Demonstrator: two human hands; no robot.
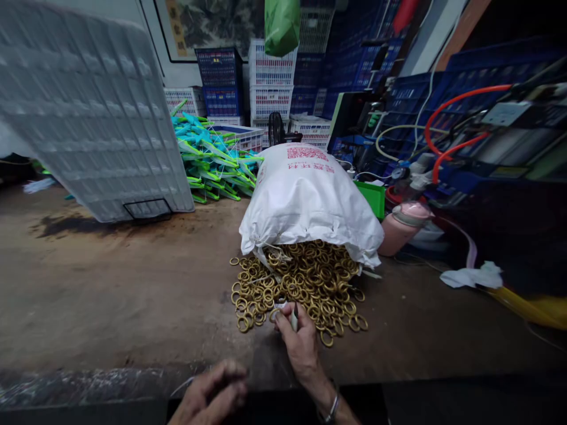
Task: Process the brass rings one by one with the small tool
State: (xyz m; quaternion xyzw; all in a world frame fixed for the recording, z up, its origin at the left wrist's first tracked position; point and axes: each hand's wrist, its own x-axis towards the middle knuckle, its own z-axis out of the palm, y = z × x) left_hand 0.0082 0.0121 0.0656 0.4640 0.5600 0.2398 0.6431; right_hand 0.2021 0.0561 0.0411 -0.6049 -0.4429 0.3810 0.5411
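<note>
My right hand (pixel 301 342) is closed at the front edge of a heap of gold-coloured rings (pixel 305 283). A ring (pixel 275 316) shows at the tips of its thumb and forefinger. A small pale tool with a dark pointed tip (pixel 295 317) sticks up between its fingers; its exact kind is unclear. My left hand (pixel 217 386), smeared by motion, hovers at the table's front edge with its fingers bent. Whether anything is in it cannot be made out. The rings spill from the mouth of a white woven sack (pixel 305 200) with red print, lying on its side.
A brown table (pixel 133 295) spreads under everything. A white ribbed panel (pixel 106 118) stands at left, beside a pile of green and blue plastic hangers (pixel 212 159). To the right are a pink bottle (pixel 405 227), orange hoses (pixel 460 97) and a crumpled white cloth (pixel 473 275). Stacked crates (pixel 272 77) stand behind.
</note>
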